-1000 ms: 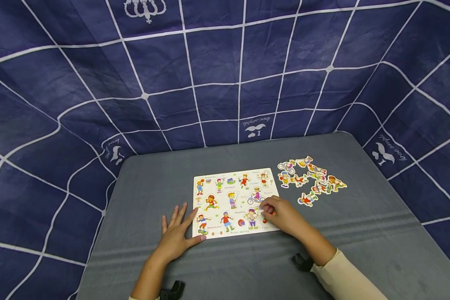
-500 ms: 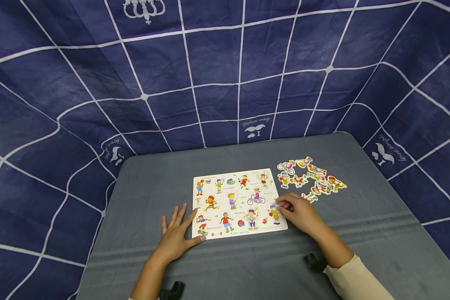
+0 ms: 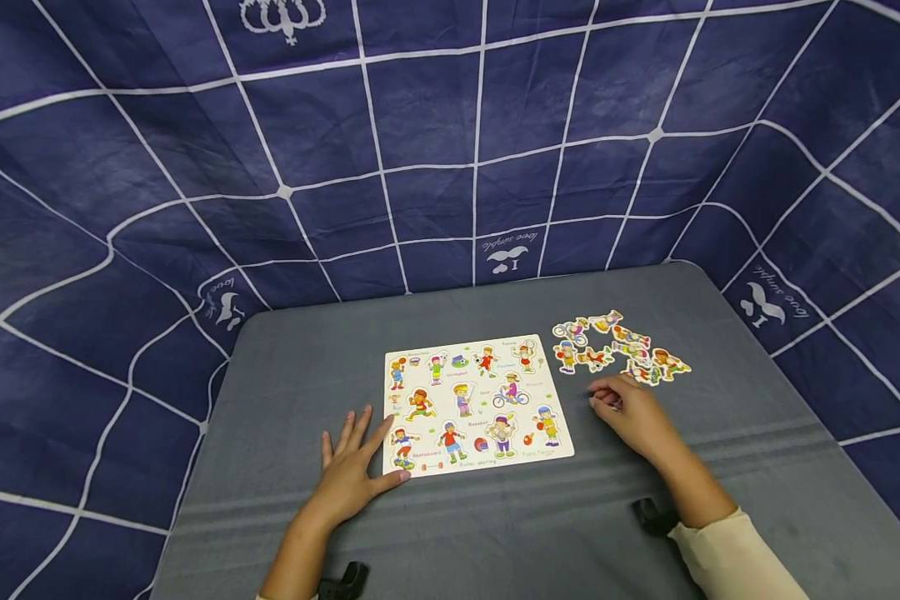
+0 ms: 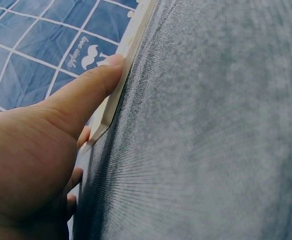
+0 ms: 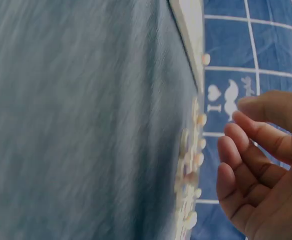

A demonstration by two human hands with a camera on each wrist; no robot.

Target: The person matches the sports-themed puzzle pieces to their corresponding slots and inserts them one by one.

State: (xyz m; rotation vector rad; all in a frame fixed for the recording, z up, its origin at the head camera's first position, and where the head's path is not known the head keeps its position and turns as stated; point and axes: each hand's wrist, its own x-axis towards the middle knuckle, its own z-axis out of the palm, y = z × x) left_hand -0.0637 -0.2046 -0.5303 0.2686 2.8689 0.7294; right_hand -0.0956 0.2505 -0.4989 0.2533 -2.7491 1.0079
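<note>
A wooden puzzle board (image 3: 521, 429) printed with children playing sports lies flat on the table in the head view. My left hand (image 3: 351, 482) rests on its near left corner, fingers spread; the left wrist view has the thumb (image 4: 98, 85) against the board's edge. Right of the board, just before a loose group of child-shaped puzzle pieces (image 3: 671, 365), is my right hand (image 3: 633, 418). Its fingers are loosely bent and hold nothing in the right wrist view, where small knobs (image 5: 200, 160) stand up from the blurred pieces. The hand hides the nearest piece in the head view.
A grey cloth-covered table (image 3: 487, 533) carries everything. Dark blue cloth with white lines (image 3: 435, 200) hangs around its back and sides. Black straps (image 3: 652, 517) sit at both wrists.
My right hand has moved off the board's near right corner, over to the right beside the loose pieces, uncovering the figure in yellow. The left hand stays put.
</note>
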